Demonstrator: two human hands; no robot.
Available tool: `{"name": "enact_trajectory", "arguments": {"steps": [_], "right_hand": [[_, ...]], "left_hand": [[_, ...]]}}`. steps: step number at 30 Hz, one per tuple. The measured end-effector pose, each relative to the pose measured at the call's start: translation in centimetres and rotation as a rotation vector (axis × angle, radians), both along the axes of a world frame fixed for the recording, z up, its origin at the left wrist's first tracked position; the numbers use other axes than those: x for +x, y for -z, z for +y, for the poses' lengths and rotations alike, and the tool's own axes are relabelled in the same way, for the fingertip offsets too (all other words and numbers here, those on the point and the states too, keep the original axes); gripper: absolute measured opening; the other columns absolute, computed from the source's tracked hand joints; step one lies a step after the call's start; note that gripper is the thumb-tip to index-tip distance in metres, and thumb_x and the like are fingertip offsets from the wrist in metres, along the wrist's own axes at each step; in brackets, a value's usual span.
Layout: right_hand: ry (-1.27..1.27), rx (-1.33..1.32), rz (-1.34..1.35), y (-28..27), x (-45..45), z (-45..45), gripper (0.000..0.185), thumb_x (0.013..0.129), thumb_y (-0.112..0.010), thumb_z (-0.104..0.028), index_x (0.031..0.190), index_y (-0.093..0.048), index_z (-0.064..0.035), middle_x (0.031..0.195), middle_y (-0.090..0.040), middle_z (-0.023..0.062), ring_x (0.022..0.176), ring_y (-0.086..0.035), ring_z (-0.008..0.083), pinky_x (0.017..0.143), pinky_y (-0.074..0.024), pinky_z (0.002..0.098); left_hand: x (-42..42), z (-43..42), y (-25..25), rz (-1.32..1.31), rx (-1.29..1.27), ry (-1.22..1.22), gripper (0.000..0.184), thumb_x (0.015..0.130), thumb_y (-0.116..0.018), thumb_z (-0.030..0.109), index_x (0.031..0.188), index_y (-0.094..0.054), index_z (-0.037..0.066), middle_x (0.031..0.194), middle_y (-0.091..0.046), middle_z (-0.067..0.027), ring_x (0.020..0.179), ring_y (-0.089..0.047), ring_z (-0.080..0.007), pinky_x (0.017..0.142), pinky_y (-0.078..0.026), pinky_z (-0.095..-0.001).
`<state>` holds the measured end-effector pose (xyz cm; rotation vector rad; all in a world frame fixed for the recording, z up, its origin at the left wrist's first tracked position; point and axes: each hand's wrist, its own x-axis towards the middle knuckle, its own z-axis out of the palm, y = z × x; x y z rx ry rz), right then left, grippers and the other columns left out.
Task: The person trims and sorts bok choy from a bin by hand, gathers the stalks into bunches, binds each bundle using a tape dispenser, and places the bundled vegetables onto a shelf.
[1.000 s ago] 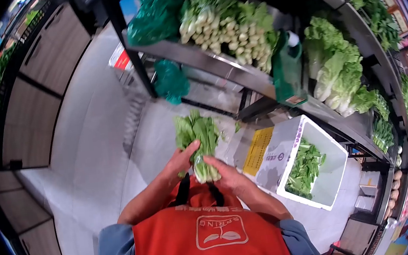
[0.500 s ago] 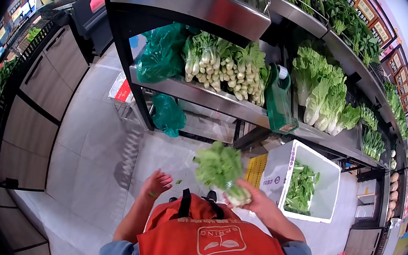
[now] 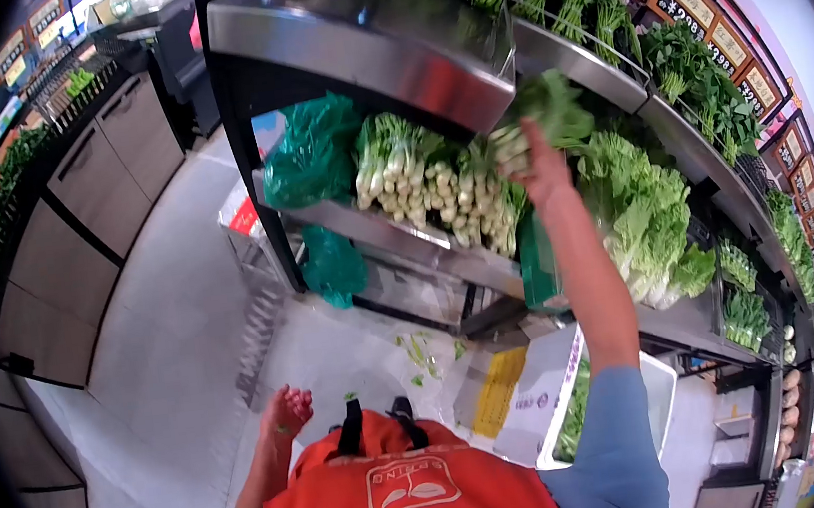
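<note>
My right hand (image 3: 546, 170) is raised at the shelf, closed around a bunch of leafy greens (image 3: 556, 109), its pale stem ends pointing left. It is over the gap between the stacked pale-stemmed greens (image 3: 434, 186) and the lettuce (image 3: 646, 217), with a green plastic container (image 3: 537, 264) below. My left hand (image 3: 289, 409) hangs low in front of the red apron (image 3: 405, 500), its fingers curled in, and I see nothing in it. A white foam box (image 3: 667, 403) of loose leaves is partly hidden behind my right arm.
Above juts a steel shelf edge (image 3: 373, 42). Green plastic bags (image 3: 313, 154) sit at the rack's left end. Leaf scraps (image 3: 419, 358) lie on the floor beside a yellow crate (image 3: 499, 392). Cabinets (image 3: 66, 253) line the left.
My right hand has carried the bunch from in front of the apron up and forward to the shelf. My left hand has dropped slightly, its fingers more curled. The view has shifted a little.
</note>
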<state>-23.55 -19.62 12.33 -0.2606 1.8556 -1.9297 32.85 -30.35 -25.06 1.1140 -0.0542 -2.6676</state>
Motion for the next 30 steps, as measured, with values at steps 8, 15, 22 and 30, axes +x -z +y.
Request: {"name": "enact_trajectory", "arguments": {"steps": [8, 15, 22, 30], "right_hand": [[-0.419, 0.699, 0.488, 3.6, -0.8, -8.7, 0.074, 0.087, -0.065, -0.052, 0.128, -0.043, 0.0052, 0.118, -0.061, 0.0225, 0.094, -0.067, 0.0329, 0.05, -0.0587, 0.0409], [-0.467, 0.879, 0.872, 7.5, -6.6, -10.5, 0.076, 0.087, -0.062, -0.048, 0.131, -0.045, 0.0109, 0.12, -0.063, 0.026, 0.112, -0.063, 0.0384, 0.099, -0.0466, 0.0409], [-0.108, 0.205, 0.53, 2.6, 4.4, 5.6, 0.06, 0.094, -0.063, -0.034, 0.139, -0.047, 0.0034, 0.125, -0.063, 0.0172, 0.119, -0.057, 0.0236, 0.103, -0.041, 0.0318], [0.291, 0.451, -0.389, 18.5, 21.3, 39.5, 0.033, 0.097, -0.06, -0.029, 0.117, -0.061, -0.0025, 0.106, -0.071, 0.0128, 0.093, -0.069, 0.0205, 0.08, -0.0559, 0.0321]], "left_hand": [[-1.8, 4.0, -1.9, -0.246, -0.041, -0.113, 0.028, 0.096, -0.055, 0.031, 0.086, -0.061, 0.006, 0.091, -0.071, -0.0156, 0.081, -0.068, -0.0274, 0.073, -0.053, -0.042], [-3.8, 5.0, -0.4, -0.123, 0.045, -0.041, 0.026, 0.098, -0.052, 0.03, 0.089, -0.059, 0.006, 0.091, -0.071, -0.0163, 0.078, -0.067, -0.0276, 0.071, -0.05, -0.042], [-3.9, 1.9, 2.4, 0.122, 0.037, 0.183, 0.03, 0.098, -0.052, 0.031, 0.08, -0.061, 0.008, 0.083, -0.069, -0.009, 0.076, -0.064, -0.021, 0.068, -0.05, -0.0347], [0.9, -1.3, 10.0, 0.062, 0.106, 0.378, 0.026, 0.093, -0.062, 0.03, 0.075, -0.055, 0.013, 0.077, -0.055, -0.0008, 0.084, -0.059, -0.0175, 0.068, -0.049, -0.0325]]}}
